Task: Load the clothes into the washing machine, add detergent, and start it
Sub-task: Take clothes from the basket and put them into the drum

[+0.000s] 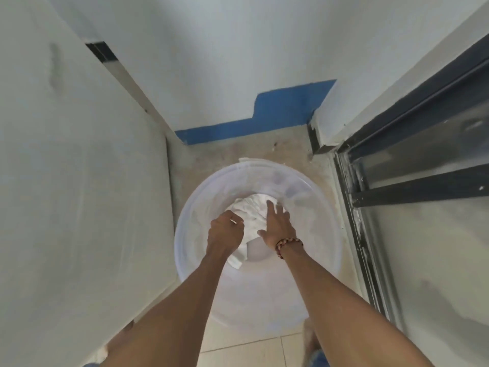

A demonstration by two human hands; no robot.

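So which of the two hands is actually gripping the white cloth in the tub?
The left hand: its fingers are curled shut on the white cloth. The right hand, the one with the bracelet, is spread open above it.

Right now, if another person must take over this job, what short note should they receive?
Left hand: closed on the white cloth inside the translucent bucket.
Right hand: open, fingers spread, over the same cloth.
The bucket stands on the floor in a corner. No washing machine or detergent is in view.
Done: nothing that can be seen.
Left: lift the clothes out, load, add detergent, start.
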